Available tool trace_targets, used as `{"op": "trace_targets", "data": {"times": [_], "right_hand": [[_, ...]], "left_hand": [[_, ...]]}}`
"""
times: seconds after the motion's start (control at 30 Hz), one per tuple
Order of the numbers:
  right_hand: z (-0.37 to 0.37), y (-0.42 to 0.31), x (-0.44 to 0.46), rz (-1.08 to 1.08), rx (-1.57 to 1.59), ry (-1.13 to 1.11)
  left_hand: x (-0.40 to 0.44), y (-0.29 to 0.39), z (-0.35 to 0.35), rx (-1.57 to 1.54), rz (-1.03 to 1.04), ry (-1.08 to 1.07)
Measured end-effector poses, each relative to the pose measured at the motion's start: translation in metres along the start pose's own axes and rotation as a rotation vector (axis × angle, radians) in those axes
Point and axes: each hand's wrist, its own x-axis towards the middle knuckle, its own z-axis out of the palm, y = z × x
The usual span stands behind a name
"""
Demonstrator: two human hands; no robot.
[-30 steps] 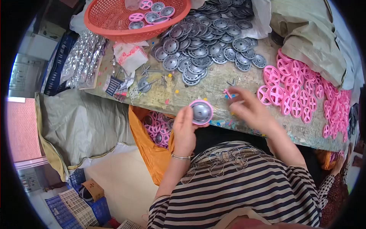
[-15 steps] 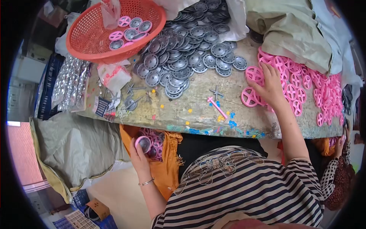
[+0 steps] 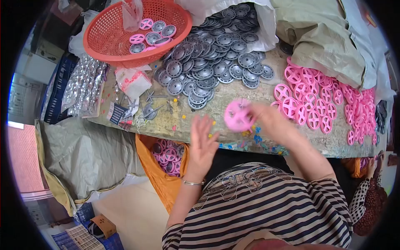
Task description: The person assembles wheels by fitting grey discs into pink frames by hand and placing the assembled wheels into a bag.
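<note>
Pink wheel (image 3: 238, 116): smooth plastic. Grey discs (image 3: 205, 71): glossy, metallic-looking. Basket (image 3: 121, 59): plastic. Tabletop (image 3: 259, 95): rough. Bracelet (image 3: 194, 183): shiny metal.

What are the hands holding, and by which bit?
The right hand holds a pink wheel by its rim, on the side nearest that hand. The left hand is open and holds nothing.

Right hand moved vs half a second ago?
Yes. The right hand was over the pink wheel pile; judged against that pile, it has moved left and toward the body, now holding a pink wheel.
</note>
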Motion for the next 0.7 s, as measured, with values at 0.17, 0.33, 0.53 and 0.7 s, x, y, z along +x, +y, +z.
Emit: {"op": "trace_targets", "data": {"times": [0.17, 0.33, 0.53, 0.7], "right_hand": [[0.025, 0.022, 0.004, 0.103, -0.054, -0.17], [-0.038, 0.101, 0.054, -0.236, -0.794, 0.505], [-0.055, 0.11, 0.072, 0.086, -0.686, 0.331], [-0.033, 0.061, 0.049, 0.135, -0.023, 0.25]], "left_hand": [[0.0, -0.015, -0.008, -0.096, -0.282, -0.104], [0.001, -0.002, -0.024, -0.015, -0.523, 0.021], [-0.006, -0.011, -0.013, -0.24, -0.443, -0.057], [0.002, -0.004, -0.016, -0.134, -0.43, -0.099]]}}
